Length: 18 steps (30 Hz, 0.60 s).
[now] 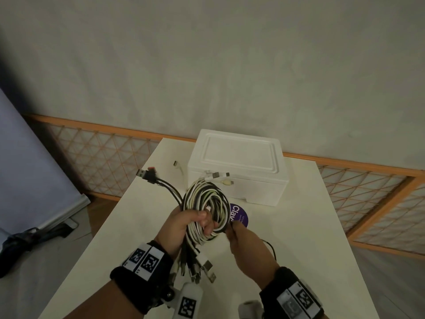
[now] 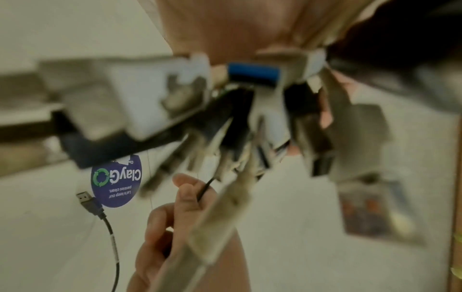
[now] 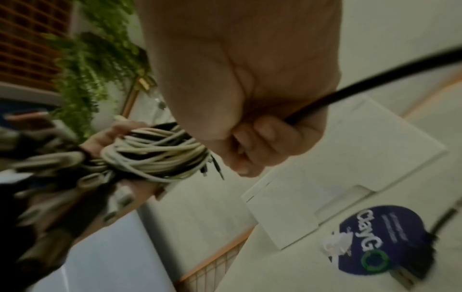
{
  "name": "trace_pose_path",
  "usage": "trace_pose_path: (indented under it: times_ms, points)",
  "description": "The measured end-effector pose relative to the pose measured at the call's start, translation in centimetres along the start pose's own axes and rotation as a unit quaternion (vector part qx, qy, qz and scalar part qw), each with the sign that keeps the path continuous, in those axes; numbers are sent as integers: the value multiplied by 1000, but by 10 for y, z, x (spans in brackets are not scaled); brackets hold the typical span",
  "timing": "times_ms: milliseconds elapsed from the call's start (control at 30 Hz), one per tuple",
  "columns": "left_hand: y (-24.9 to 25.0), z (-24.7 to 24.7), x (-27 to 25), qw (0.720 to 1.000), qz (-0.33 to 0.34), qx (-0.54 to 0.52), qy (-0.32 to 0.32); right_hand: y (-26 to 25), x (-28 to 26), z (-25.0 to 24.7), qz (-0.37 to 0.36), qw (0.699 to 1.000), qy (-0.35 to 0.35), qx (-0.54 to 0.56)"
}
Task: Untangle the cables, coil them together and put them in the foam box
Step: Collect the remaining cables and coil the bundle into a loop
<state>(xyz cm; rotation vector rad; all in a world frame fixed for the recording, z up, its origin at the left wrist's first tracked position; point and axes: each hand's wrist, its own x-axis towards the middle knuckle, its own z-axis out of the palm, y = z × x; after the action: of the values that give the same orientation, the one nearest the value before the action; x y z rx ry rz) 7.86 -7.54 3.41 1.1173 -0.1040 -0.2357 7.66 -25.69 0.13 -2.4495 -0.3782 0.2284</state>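
Note:
My left hand (image 1: 195, 223) grips a coil of black and white cables (image 1: 207, 199) above the white table (image 1: 299, 249). Several plug ends (image 1: 202, 265) hang below the fist; others (image 1: 147, 174) stick out at the upper left. At the coil's right side, my right hand (image 1: 233, 230) pinches a thin black cable (image 2: 205, 189), which runs back past the wrist (image 3: 350, 87). In the right wrist view the coil (image 3: 155, 154) lies left of the right hand (image 3: 250, 142). The white foam box (image 1: 239, 162) stands behind the coil with its lid on.
A round purple sticker (image 1: 240, 215) lies on the table under the coil. A black USB plug (image 2: 87, 201) rests beside the sticker, its cable trailing off. A white plug (image 1: 177, 165) lies left of the box. An orange lattice railing (image 1: 96, 157) runs behind the table.

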Motion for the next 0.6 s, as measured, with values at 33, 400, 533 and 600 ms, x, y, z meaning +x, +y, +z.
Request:
trace_pose_path:
  times_ms: [33, 400, 533, 600]
  points:
    - [-2, 4, -1, 1000, 1, -12, 28, -5, -3, -1, 2, 998, -10, -55]
    - [-11, 32, -3, 983, 0, -22, 182, -47, -24, -26, -87, 949, -113, -280]
    - [-17, 30, 0, 974, -14, -49, 220, -49, -23, -22, -143, 931, -130, -309]
    - [-19, 27, 1, 970, -25, -110, 217, -46, -20, -21, -145, 927, -135, -319]
